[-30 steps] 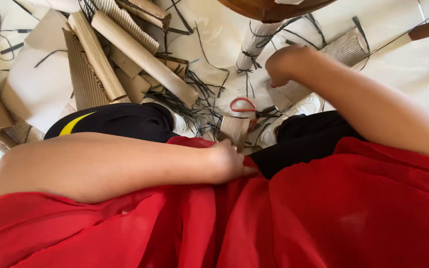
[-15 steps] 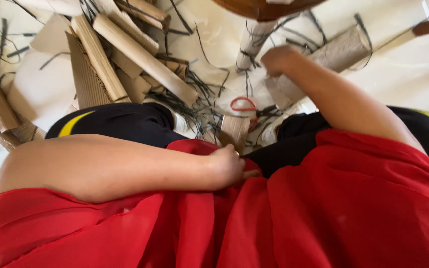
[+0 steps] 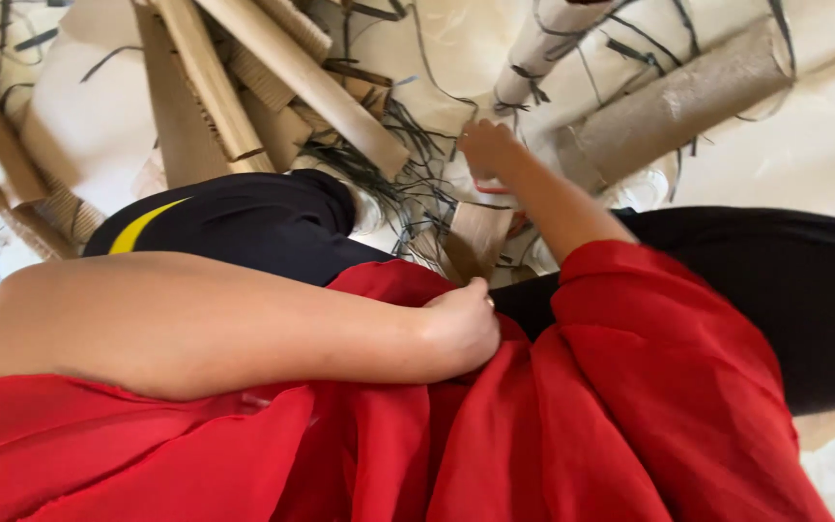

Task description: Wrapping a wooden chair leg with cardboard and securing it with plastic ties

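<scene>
My left hand [image 3: 461, 327] lies curled in my lap on the red cloth [image 3: 572, 425]. Its thumb pinches the lower end of a small corrugated cardboard piece [image 3: 476, 235] that stands up between my knees. My right hand [image 3: 487, 149] reaches down to the floor just beyond that piece. It lies over the red-handled scissors [image 3: 495, 187], of which only a sliver of red handle shows. The fingers are hidden, so the grip is unclear.
Rolled cardboard tubes [image 3: 302, 79] and corrugated sheets [image 3: 174, 116] are piled at the upper left. A thick grey cardboard roll [image 3: 678, 101] lies at the upper right, with a tied white roll [image 3: 543, 48] beside it. Dark thin strips [image 3: 393, 169] litter the pale floor. My legs are in black trousers [image 3: 244, 222].
My right hand left the grey cardboard roll and came down and left onto the scissors. The view tilted down. My left hand stayed in my lap.
</scene>
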